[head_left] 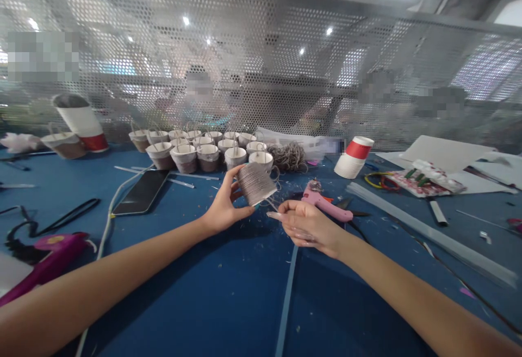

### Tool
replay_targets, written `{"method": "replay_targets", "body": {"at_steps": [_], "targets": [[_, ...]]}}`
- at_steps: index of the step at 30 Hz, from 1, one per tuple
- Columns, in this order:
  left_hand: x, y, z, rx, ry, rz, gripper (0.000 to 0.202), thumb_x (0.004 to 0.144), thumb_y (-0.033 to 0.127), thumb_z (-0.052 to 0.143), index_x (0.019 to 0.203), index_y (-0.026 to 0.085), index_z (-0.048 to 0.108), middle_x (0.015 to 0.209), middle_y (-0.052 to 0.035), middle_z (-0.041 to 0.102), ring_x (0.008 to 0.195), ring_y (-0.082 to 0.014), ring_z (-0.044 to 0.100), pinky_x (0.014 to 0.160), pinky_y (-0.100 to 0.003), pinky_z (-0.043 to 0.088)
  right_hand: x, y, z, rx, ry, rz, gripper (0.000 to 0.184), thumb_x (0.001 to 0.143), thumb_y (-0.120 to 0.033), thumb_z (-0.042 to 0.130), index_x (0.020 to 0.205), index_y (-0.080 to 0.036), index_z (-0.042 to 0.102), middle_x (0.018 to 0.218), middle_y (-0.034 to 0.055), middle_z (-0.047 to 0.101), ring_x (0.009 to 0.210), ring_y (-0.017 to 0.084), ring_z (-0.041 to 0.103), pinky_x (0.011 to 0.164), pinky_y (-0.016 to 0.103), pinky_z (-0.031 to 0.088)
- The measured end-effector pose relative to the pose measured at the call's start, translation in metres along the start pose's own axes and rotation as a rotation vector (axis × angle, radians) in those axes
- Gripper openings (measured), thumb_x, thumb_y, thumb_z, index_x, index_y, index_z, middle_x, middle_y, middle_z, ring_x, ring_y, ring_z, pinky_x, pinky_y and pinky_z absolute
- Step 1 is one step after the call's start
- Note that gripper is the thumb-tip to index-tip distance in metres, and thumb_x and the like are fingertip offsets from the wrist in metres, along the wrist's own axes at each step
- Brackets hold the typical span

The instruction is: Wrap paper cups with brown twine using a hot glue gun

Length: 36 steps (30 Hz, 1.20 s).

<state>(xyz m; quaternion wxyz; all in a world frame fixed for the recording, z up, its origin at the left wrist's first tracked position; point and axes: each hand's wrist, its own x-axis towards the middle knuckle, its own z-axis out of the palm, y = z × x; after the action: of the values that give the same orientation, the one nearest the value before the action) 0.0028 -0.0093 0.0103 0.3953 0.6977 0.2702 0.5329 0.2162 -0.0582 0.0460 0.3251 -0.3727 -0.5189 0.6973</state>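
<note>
The broad blue tabletop (228, 308) lies beneath the person's left hand (225, 205) and right hand (308, 226), and bears a pink plastic glue gun (331, 209). The left grips a small round cup wound in grey-brown cord (256, 184), held aloft; the right pinches its thin grey strand (272, 203). Slack there could loosen the coils (a hard squeeze might dent the cup).

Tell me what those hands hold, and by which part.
The left hand holds a cord-wrapped cup around its left side, fingers above, thumb below. The right hand seems to pinch a cord strand close to the cup.
</note>
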Motion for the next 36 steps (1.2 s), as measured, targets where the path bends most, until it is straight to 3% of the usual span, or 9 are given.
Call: {"method": "replay_targets", "body": {"at_steps": [3, 7, 10, 14, 22, 36], "targets": [[0.000, -0.001, -0.001, -0.007, -0.008, -0.001, 0.082, 0.063, 0.013, 0.073, 0.132, 0.026, 0.031, 0.130, -0.0110, 0.047, 0.118, -0.0288, 0.054, 0.098, -0.046, 0.047, -0.002, -0.003, -0.001, 0.031, 0.047, -0.016, 0.046, 0.065, -0.038, 0.083, 0.082, -0.021, 0.043, 0.045, -0.0145, 0.039, 0.035, 0.001, 0.024, 0.032, 0.015, 0.021], [0.001, -0.002, -0.001, -0.015, -0.018, 0.002, 0.083, 0.062, 0.011, 0.074, 0.132, 0.027, 0.033, 0.126, -0.0105, 0.050, 0.115, -0.0289, 0.055, 0.097, -0.047, 0.047, -0.003, -0.007, -0.005, -0.106, 0.059, 0.031, 0.042, 0.070, -0.039, 0.079, 0.092, -0.018, 0.051, 0.042, -0.0133, 0.042, 0.032, 0.003, 0.028, 0.030, 0.016, 0.021], [0.001, -0.002, -0.001, -0.019, -0.028, -0.001, 0.082, 0.062, 0.011, 0.074, 0.132, 0.027, 0.033, 0.123, -0.0103, 0.052, 0.114, -0.0288, 0.056, 0.096, -0.046, 0.047, -0.002, -0.007, -0.011, -0.190, -0.035, 0.064, 0.032, 0.074, -0.040, 0.075, 0.083, -0.013, 0.059, 0.039, -0.0113, 0.042, 0.029, 0.002, 0.025, 0.030, 0.017, 0.017], [0.001, -0.001, -0.002, -0.013, -0.063, -0.014, 0.083, 0.062, 0.011, 0.073, 0.133, 0.026, 0.033, 0.125, -0.0110, 0.051, 0.115, -0.0298, 0.056, 0.095, -0.047, 0.048, 0.001, -0.004, -0.017, -0.097, -0.126, 0.005, 0.032, 0.079, -0.043, 0.070, 0.069, -0.014, 0.060, 0.040, -0.0102, 0.039, 0.031, 0.001, 0.023, 0.032, 0.017, 0.017], [-0.001, 0.004, -0.002, -0.014, -0.138, -0.090, 0.084, 0.061, 0.009, 0.070, 0.134, 0.026, 0.032, 0.128, -0.0115, 0.052, 0.114, -0.0292, 0.057, 0.094, -0.045, 0.049, 0.005, -0.004, -0.021, 0.110, 0.002, -0.080, 0.032, 0.079, -0.041, 0.071, 0.064, -0.016, 0.057, 0.041, -0.0097, 0.038, 0.034, 0.002, 0.024, 0.036, 0.017, 0.019], [-0.001, 0.002, -0.003, -0.031, -0.191, -0.109, 0.085, 0.060, 0.009, 0.071, 0.134, 0.027, 0.033, 0.131, -0.0124, 0.050, 0.115, -0.0306, 0.056, 0.094, -0.047, 0.048, 0.007, -0.002, -0.023, 0.138, 0.063, -0.138, 0.027, 0.077, -0.041, 0.073, 0.070, -0.016, 0.063, 0.041, -0.0103, 0.038, 0.035, 0.002, 0.022, 0.037, 0.018, 0.018]]}}
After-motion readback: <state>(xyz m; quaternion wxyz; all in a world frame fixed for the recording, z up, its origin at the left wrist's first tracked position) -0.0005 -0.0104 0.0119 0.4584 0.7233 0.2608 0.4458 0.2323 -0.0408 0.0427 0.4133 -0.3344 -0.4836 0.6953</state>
